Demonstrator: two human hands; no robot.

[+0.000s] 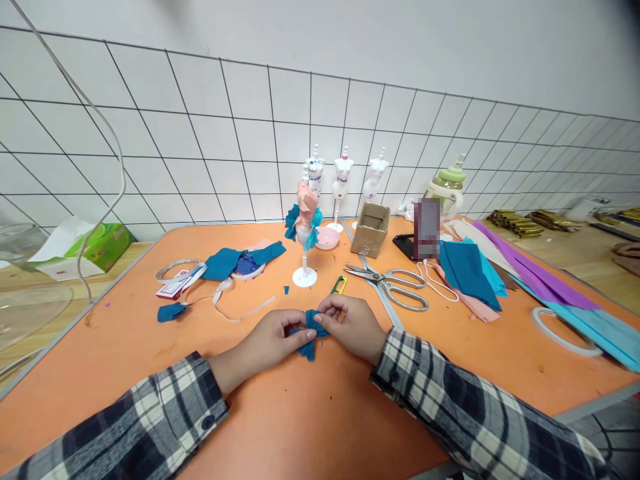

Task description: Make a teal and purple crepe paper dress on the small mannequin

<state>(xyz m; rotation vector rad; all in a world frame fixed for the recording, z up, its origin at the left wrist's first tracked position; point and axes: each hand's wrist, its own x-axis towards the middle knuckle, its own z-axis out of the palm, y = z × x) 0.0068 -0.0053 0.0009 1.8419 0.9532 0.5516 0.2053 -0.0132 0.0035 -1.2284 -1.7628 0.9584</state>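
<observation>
Between both hands, low over the table's middle, is a gathered piece of teal crepe paper (309, 349). My left hand (281, 337) pinches its left side between thumb and fingers. My right hand (354, 325) grips the upper right part, its fingertips close to the left thumb. A ruffled end hangs down below the fingers. Just beyond stands a small white dress form (305, 275) wrapped in pink paper (307, 205), with teal ruffles (292, 223) at its sides. Near my right hand lie a yellow-green cutter (339, 285) and metal scissors (395, 283), their blades apart.
A small cardboard box (371, 230), a pink bowl (327, 238) and several white dress forms (343, 175) stand at the back. Teal sheets (222, 264) and a tape roll (176, 269) lie left. Coloured paper strips (467, 273), a phone-like object (427, 229) and a bottle (448, 187) are right.
</observation>
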